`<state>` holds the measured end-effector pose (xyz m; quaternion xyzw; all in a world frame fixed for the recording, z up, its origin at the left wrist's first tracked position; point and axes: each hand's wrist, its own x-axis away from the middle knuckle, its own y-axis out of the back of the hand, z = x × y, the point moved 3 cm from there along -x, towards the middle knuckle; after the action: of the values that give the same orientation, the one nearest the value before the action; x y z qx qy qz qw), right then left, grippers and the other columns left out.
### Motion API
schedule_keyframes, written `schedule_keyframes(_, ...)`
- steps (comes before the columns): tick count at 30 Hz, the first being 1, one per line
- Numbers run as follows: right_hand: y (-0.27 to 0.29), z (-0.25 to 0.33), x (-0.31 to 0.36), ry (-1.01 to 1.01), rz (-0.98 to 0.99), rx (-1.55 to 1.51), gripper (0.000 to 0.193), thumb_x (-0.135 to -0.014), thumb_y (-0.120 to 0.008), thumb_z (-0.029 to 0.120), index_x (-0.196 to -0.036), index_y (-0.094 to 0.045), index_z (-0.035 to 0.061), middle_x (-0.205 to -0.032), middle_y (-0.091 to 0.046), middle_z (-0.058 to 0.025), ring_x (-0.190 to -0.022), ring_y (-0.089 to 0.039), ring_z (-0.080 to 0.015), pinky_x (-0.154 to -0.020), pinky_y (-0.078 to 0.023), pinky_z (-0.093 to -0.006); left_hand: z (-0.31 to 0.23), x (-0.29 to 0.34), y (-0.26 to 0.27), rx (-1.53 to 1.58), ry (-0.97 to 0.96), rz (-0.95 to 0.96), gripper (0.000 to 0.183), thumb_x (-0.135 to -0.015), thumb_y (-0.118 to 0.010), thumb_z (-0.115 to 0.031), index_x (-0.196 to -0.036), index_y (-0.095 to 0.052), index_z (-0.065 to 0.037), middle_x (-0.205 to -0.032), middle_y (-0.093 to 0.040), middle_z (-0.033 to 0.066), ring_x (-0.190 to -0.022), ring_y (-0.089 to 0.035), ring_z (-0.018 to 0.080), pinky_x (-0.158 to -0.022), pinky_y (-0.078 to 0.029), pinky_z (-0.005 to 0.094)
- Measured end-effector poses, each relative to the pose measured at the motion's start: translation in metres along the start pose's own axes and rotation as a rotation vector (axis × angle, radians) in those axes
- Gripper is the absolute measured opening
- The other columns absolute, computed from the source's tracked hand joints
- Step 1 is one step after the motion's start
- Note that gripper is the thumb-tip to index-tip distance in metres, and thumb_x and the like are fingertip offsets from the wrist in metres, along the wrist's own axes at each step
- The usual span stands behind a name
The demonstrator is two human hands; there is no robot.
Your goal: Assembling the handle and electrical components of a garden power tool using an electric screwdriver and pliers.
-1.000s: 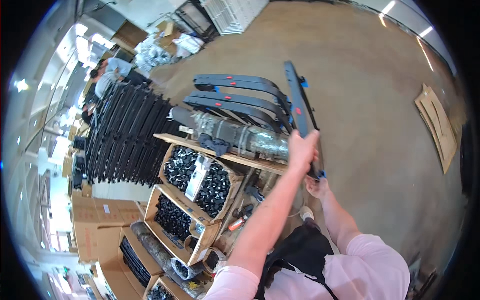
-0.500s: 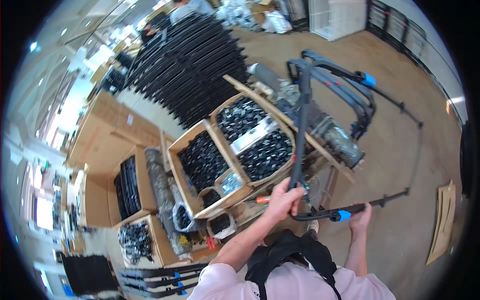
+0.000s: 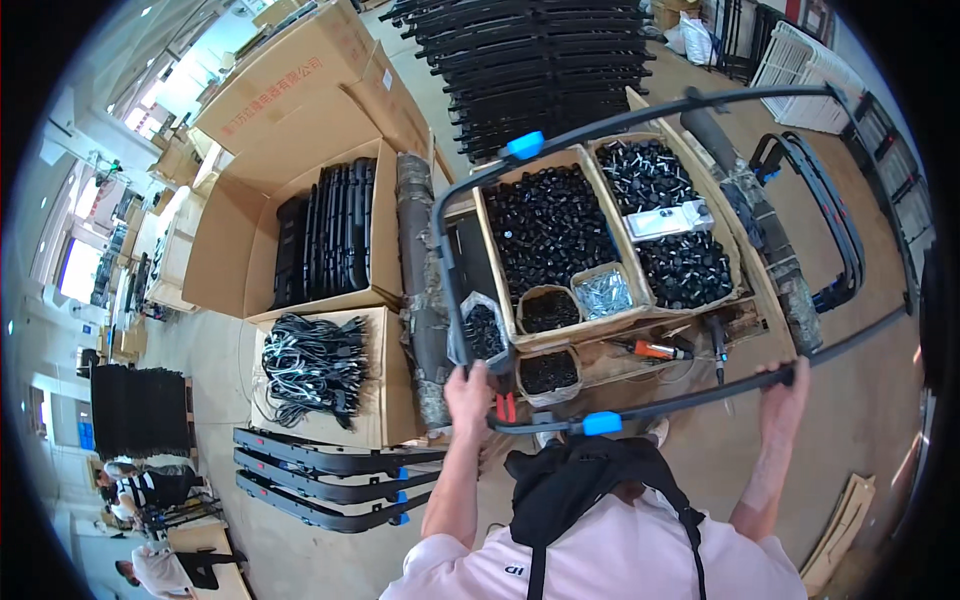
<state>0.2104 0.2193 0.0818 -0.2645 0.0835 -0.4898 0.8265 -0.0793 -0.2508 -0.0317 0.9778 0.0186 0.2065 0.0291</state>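
Note:
A large black tubular frame (image 3: 441,240) with rounded corners is held out over the work area, level with the parts boxes. Blue sleeves wrap two of its bars, one on the near bar (image 3: 602,423) and one on the far bar (image 3: 524,145). My left hand (image 3: 468,400) is closed round the frame's near left corner. Further along the near bar, my right hand (image 3: 785,395) grips it from the right. Through the frame appear a wooden box of black caps (image 3: 555,225) and one of black screw knobs (image 3: 650,175).
An open carton (image 3: 230,240) with black bars stands left, beside a box of coiled cables (image 3: 315,365). Curved black frames (image 3: 330,490) lie below it. An orange-handled power tool (image 3: 655,350) sits on the bench edge. More frames (image 3: 815,210) stand right; stacked bars (image 3: 545,70) rise behind.
The frame has swung left and now spans the parts boxes. My left hand has moved left to its corner, my right hand rightward along the near bar. The view has turned left.

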Motion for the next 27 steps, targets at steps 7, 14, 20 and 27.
schedule_keyframes(7, -0.066, -0.104, 0.027, -0.466, 0.136, 0.179, 0.024, -0.107, -0.057, 0.032, -0.107, -0.063, 0.0080, -0.104, -0.075, -0.0114, -0.098, -0.075, -0.0260, -0.079, -0.057, -0.0371, 0.029, -0.061, 0.131, -0.337, -0.158, -0.185, 0.027, -0.104, -0.065, -0.026, -0.088, -0.064, -0.004, -0.066, -0.057, -0.0019, -0.051, -0.051, 0.0081, -0.044, -0.039, 0.0287)
schedule_keyframes(14, -0.011, -0.172, -0.005, -0.717, 0.046, 0.135, 0.023, -0.103, -0.059, 0.034, -0.108, -0.062, 0.0123, -0.107, -0.073, -0.0098, -0.107, -0.072, -0.0290, -0.084, -0.054, -0.0391, 0.004, -0.060, 0.104, -0.756, -0.229, -0.308, 0.033, -0.099, -0.066, -0.033, -0.109, -0.073, -0.002, -0.088, -0.073, 0.0264, -0.087, -0.072, 0.0466, -0.078, -0.054, 0.0533)
schedule_keyframes(20, 0.034, -0.197, -0.029, -0.762, 0.110, 0.093, 0.026, -0.104, -0.059, 0.038, -0.107, -0.063, 0.0125, -0.117, -0.073, -0.0091, -0.115, -0.069, -0.0283, -0.084, -0.054, -0.0373, -0.020, -0.048, 0.069, -1.166, -0.465, -0.481, 0.033, -0.096, -0.070, -0.037, -0.100, -0.074, -0.005, -0.095, -0.065, 0.0230, -0.092, -0.068, 0.0438, -0.077, -0.057, 0.0538)
schedule_keyframes(27, 0.039, -0.187, -0.034, -0.807, 0.160, 0.196, 0.037, -0.105, -0.057, 0.049, -0.117, -0.061, 0.0134, -0.118, -0.073, -0.0101, -0.111, -0.069, -0.0233, -0.078, -0.051, -0.0351, -0.094, -0.070, 0.151, -0.846, -0.649, -0.844, 0.025, -0.095, -0.066, -0.022, -0.108, -0.074, -0.002, -0.104, -0.070, 0.0235, -0.100, -0.064, 0.0406, -0.093, -0.051, 0.0487)
